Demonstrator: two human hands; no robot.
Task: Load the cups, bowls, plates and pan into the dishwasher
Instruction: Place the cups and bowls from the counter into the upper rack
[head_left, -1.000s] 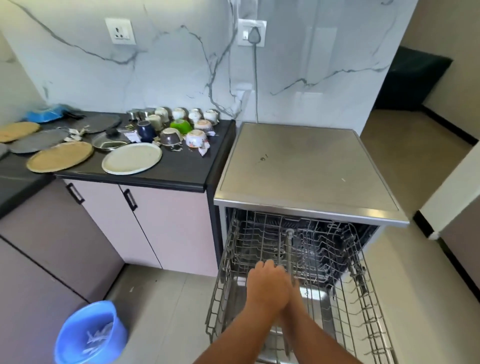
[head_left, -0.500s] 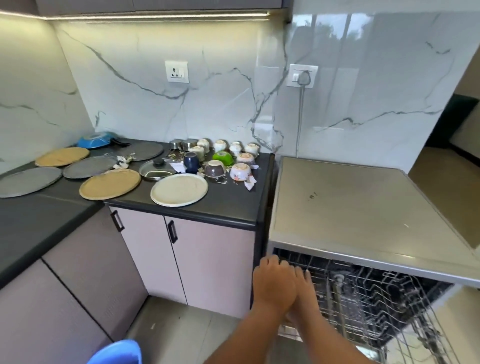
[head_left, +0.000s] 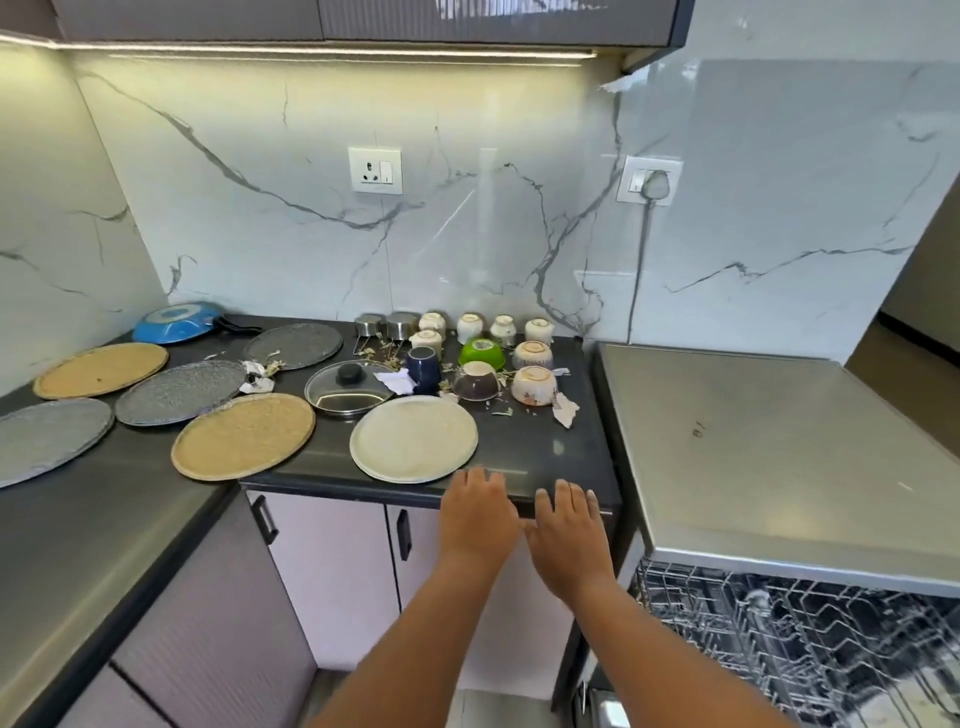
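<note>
2 empty, spread hands (head_left: 524, 530) near cream plate (head_left: 413, 439) on dark counter (head_left: 545, 447).

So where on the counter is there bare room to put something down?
Bare: the front right corner of the counter, between the white plate and the dishwasher top, which is bare too. Crowded: the back right, packed with cups, bowls and scraps; the left, covered with plates.

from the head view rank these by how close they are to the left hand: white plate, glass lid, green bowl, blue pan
1. White plate, just past the left hand at the counter's front edge.
2. Glass lid, behind the plate, slightly left.
3. Green bowl, further back among the cups.
4. Blue pan, far left back corner.
</note>
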